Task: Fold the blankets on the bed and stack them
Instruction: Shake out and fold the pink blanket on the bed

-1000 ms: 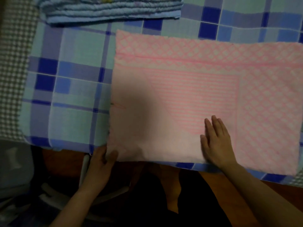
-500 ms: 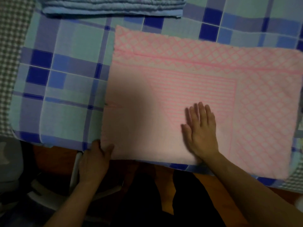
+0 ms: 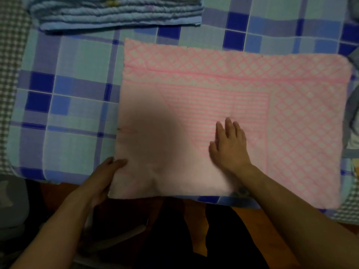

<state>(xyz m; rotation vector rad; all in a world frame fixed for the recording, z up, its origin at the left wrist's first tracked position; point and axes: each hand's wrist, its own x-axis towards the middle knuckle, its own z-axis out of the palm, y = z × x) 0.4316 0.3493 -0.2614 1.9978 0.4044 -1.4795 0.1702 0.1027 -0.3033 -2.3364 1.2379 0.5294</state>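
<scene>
Both hands (image 3: 230, 146) touch pink blanket's (image 3: 252, 90) near edge.

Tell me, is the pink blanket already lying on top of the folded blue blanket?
No, the pink blanket lies flat on the checked sheet, apart from the folded blue blanket.

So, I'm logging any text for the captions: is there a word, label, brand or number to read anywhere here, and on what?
None can be read.
Pink blanket: only woven diamonds and stripes; a small dark mark at its left edge is too blurred to tell.
Folded blue blanket: a yellowish patch, too blurred to read.
Checked bedsheet: no text.
</scene>
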